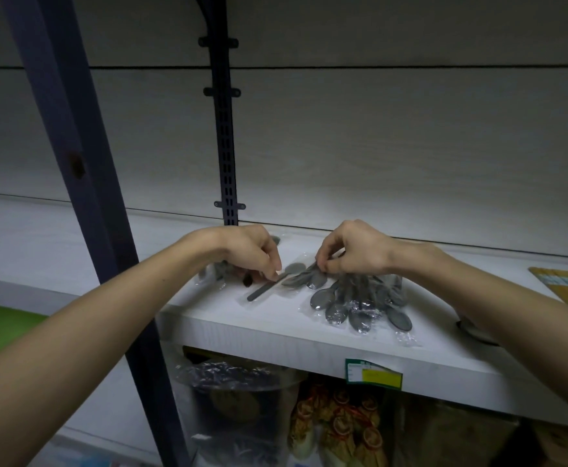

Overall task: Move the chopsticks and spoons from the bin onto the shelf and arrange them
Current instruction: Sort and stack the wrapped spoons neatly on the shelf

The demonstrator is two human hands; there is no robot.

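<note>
While the left hand [252, 251] pinches one spoon [276, 281], the right hand [350, 251] pinches the pile [360, 301] near the shelf [276, 335] edge; room lies far right

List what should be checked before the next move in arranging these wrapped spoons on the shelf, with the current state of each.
1. Spoons are on the shelf: ok; the fanned wrapped spoons lie near its front edge.
2. Left hand has a hold: ok, fingers pinch a single wrapped spoon.
3. Right hand has a hold: ok, pinching spoons at the top of the fan.
4. Pile clear of the edge: not ok, wrapper tips reach it.
5. Chopsticks placed: cannot tell, none visible.
6. Bin emptied: cannot tell, out of view.
</note>
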